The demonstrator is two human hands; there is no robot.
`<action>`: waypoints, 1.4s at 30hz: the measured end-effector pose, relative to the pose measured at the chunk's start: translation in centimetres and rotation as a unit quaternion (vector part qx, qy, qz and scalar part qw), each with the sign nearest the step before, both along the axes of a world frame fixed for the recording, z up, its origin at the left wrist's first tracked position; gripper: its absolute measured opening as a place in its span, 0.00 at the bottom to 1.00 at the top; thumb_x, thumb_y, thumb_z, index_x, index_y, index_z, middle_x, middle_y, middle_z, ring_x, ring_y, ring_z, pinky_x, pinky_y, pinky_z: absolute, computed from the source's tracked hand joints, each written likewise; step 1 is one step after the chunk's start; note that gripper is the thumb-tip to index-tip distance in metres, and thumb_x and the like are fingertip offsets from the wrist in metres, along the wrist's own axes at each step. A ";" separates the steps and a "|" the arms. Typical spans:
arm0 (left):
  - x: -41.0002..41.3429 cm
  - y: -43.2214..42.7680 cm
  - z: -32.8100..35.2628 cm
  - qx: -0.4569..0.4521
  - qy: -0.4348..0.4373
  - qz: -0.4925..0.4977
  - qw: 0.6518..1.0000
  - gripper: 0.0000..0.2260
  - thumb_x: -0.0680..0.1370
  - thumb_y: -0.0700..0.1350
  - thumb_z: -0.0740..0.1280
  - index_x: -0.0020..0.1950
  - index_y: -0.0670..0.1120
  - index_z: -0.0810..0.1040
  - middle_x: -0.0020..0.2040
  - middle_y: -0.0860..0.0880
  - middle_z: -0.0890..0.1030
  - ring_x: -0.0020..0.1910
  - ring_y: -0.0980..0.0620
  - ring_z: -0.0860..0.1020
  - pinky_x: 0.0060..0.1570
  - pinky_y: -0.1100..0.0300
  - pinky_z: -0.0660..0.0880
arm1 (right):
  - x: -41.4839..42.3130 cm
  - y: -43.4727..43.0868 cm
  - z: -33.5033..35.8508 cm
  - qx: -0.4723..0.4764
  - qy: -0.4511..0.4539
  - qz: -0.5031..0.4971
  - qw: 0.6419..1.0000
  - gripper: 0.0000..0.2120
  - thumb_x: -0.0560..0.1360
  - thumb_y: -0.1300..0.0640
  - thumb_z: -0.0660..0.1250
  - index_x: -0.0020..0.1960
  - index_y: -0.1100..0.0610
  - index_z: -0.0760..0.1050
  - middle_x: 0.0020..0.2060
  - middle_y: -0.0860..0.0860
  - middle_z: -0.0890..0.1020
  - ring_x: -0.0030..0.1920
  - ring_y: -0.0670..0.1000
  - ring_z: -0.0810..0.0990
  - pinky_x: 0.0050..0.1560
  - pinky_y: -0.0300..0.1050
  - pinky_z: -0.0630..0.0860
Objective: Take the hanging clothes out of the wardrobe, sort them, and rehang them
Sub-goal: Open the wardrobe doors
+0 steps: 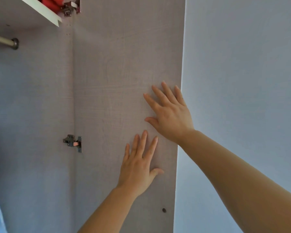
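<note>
I see left hand (136,167), right hand (170,115) flat, fingers straight, on woodgrain wardrobe door (116,64); rail (3,40) upper left, pale wall (242,81) right

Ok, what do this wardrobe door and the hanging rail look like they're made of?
Door: probably laminated board, matte grey-brown, with faint printed wood-grain lines. Rail: seemingly a metal tube with a pale satin sheen, ending in a darker shiny metal socket.

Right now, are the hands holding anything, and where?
Nothing is held. The left hand and the right hand are flat against the door, fingers straight.
</note>
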State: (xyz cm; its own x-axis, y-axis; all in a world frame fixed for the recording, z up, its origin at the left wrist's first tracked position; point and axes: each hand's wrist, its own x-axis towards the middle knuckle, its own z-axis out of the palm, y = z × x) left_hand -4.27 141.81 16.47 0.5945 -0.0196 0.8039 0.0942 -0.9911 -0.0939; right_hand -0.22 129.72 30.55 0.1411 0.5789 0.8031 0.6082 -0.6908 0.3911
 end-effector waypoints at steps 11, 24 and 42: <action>7.2 3.5 -1.4 0.007 -0.030 0.086 0.996 0.51 0.55 0.61 0.78 0.73 0.46 0.61 0.71 0.40 0.66 0.67 0.38 0.69 0.59 0.41 0.68 | 9.5 2.0 -1.7 0.028 0.028 0.033 0.999 0.30 0.76 0.44 0.61 0.75 0.50 0.57 0.76 0.52 0.53 0.76 0.56 0.44 0.72 0.51 0.36; 9.7 5.3 -2.3 0.027 -0.035 0.110 0.993 0.54 0.58 0.60 0.77 0.77 0.50 0.52 0.76 0.46 0.55 0.73 0.42 0.55 0.65 0.41 0.62 | 15.1 5.6 -5.0 0.134 -0.020 0.087 0.987 0.27 0.75 0.43 0.57 0.72 0.51 0.65 0.73 0.55 0.63 0.73 0.58 0.56 0.72 0.56 0.46; -16.1 13.8 3.1 0.109 -0.011 0.413 0.904 0.34 0.66 0.51 0.76 0.69 0.47 0.70 0.70 0.42 0.69 0.69 0.39 0.66 0.66 0.42 0.56 | -1.9 19.4 -6.6 0.177 0.162 0.450 0.860 0.25 0.76 0.48 0.55 0.69 0.59 0.68 0.65 0.61 0.71 0.65 0.62 0.69 0.64 0.60 0.66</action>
